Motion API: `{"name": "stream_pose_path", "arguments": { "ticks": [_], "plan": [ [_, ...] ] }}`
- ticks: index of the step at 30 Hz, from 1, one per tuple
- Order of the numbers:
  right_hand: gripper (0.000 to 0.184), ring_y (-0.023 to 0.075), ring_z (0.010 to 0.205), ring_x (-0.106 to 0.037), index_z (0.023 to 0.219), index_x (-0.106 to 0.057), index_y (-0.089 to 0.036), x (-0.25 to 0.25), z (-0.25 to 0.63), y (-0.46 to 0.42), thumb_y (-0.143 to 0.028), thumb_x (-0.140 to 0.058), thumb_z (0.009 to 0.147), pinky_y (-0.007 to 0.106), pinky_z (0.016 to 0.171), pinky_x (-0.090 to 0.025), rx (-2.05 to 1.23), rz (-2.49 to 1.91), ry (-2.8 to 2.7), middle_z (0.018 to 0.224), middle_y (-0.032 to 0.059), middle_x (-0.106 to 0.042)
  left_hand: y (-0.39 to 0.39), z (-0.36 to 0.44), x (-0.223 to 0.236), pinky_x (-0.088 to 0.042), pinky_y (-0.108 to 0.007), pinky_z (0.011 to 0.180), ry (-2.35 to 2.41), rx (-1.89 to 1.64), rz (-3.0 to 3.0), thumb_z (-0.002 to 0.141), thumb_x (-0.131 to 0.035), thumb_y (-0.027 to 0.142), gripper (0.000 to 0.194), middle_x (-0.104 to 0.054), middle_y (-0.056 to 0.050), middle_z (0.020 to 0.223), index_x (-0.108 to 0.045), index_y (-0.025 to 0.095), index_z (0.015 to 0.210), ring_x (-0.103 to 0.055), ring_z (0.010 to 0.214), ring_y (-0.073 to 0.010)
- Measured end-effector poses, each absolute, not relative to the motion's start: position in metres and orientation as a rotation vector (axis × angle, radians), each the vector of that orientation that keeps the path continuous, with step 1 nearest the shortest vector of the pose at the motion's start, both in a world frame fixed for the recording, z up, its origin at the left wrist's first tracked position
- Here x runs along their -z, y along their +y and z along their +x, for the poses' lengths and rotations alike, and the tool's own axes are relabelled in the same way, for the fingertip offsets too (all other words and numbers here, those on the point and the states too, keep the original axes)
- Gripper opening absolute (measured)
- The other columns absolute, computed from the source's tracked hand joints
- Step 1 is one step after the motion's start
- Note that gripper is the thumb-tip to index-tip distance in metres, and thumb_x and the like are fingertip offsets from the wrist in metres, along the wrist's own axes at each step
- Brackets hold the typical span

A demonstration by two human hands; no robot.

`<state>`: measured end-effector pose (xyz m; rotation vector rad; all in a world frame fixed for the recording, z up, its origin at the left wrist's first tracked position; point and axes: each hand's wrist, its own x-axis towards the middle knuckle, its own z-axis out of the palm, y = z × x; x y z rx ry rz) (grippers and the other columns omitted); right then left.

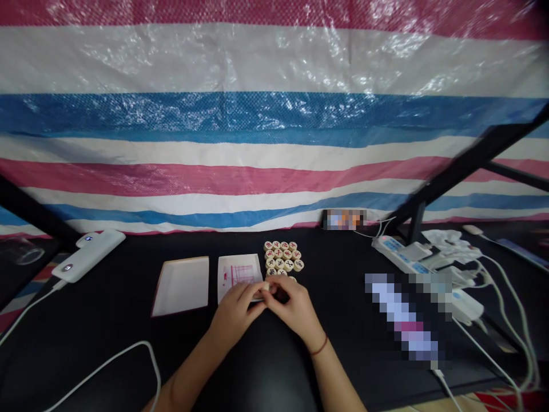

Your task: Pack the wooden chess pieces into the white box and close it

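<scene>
My left hand [235, 312] and my right hand [295, 302] meet over the near edge of a small white box [225, 263]. Their fingertips close together on a pale round Chinese chess piece [266, 285], partly hidden by the fingers. A folded sheet printed with a red grid [242, 274] lies in the box. Just beyond my right hand, several chess pieces [283, 253] stand in close rows, the far ones with red characters and the nearer ones with black. My right hand covers part of the nearest rows.
An open shallow box half [182, 286] sits to the left. A white device with a cable [90, 257] is at far left. On the right are a blurred-out screen [401, 317], a power strip [398, 252] and cables. A phone [343, 220] leans against the striped sheet [240, 149].
</scene>
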<state>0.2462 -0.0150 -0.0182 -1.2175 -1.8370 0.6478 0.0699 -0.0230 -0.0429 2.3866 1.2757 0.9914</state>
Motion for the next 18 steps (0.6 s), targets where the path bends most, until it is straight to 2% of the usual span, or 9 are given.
{"name": "stream_pose_path", "arguments": {
  "ticks": [3,6,12,15,18],
  "plan": [
    [0.019,0.0159,0.073,-0.060,0.100,-0.065,-0.019,0.022,0.271,-0.010,-0.028,-0.054,0.088,0.027,0.065,-0.049,-0.465,-1.363,-1.688,0.092,0.0070,-0.066,-0.021,0.068,0.045,-0.052,-0.042,0.089,1.344,-0.951,2.415,0.087,-0.061,0.036,0.039,-0.068,-0.008,0.106,-0.055,0.023,0.123,-0.064,0.098,-0.0246],
    [0.024,0.0158,0.069,-0.059,0.103,-0.065,-0.018,0.028,0.293,-0.007,-0.031,-0.054,0.086,0.028,0.064,-0.049,-0.355,-1.503,-1.679,0.096,0.0086,-0.065,-0.019,0.067,0.047,-0.050,-0.045,0.092,1.372,-0.912,2.434,0.084,-0.065,0.033,0.041,-0.067,-0.008,0.110,-0.056,0.023,0.123,-0.063,0.101,-0.0266],
    [0.020,0.0135,0.055,-0.055,0.096,-0.062,-0.019,0.043,0.303,-0.006,-0.032,-0.057,0.081,0.025,0.058,-0.044,-0.417,-1.678,-1.816,0.067,-0.0015,-0.060,-0.018,0.067,0.051,-0.050,-0.045,0.092,1.381,-0.895,2.415,0.083,-0.066,0.029,0.042,-0.065,-0.009,0.113,-0.056,0.023,0.123,-0.062,0.104,-0.0266],
    [0.019,0.0132,0.057,-0.055,0.097,-0.061,-0.020,0.048,0.302,-0.005,-0.031,-0.056,0.081,0.025,0.059,-0.045,-0.412,-1.653,-1.858,0.080,0.0015,-0.065,-0.017,0.066,0.051,-0.050,-0.045,0.092,1.375,-0.899,2.404,0.083,-0.065,0.027,0.041,-0.066,-0.009,0.113,-0.057,0.023,0.123,-0.061,0.104,-0.0265],
    [0.026,0.0133,0.058,-0.056,0.105,-0.058,-0.020,0.051,0.301,-0.004,-0.029,-0.056,0.081,0.026,0.060,-0.047,-0.424,-1.639,-1.856,0.095,0.0052,-0.067,-0.017,0.065,0.052,-0.050,-0.045,0.092,1.374,-0.905,2.386,0.083,-0.064,0.027,0.040,-0.066,-0.009,0.112,-0.058,0.024,0.122,-0.062,0.102,-0.0263]
  ]
}}
